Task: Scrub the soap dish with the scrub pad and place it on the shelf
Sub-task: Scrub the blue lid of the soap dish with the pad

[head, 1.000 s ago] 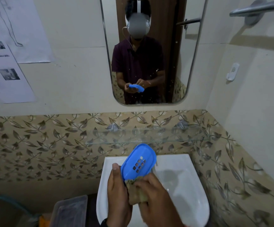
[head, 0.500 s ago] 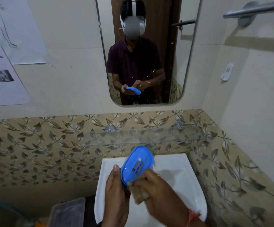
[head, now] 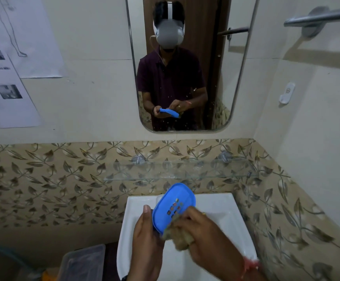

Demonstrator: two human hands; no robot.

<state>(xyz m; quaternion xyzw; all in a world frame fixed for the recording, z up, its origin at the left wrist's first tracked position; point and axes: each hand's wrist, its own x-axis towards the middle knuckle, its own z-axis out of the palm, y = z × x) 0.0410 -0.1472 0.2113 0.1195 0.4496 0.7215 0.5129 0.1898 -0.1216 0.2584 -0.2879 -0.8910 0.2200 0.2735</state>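
Observation:
A blue oval soap dish (head: 175, 203) with drain slots is tilted up over the white sink (head: 226, 209). My left hand (head: 146, 242) grips its lower left edge, thumb up along the rim. My right hand (head: 207, 238) presses a brownish scrub pad (head: 180, 238) against the dish's lower end; the pad is blurred. Above the sink, a clear glass shelf (head: 185, 171) is fixed to the leaf-patterned tiles and looks bare.
A mirror (head: 185, 63) above the shelf reflects a person holding the dish. A towel rail (head: 319, 17) and a white hook (head: 287, 94) are on the right wall. Paper sheets (head: 8, 88) hang on the left. A clear plastic tub (head: 81, 262) sits left of the sink.
My right hand and the pad have shifted along the dish's lower end, rubbing it. The dish stays tilted in my left hand. The view has moved slightly.

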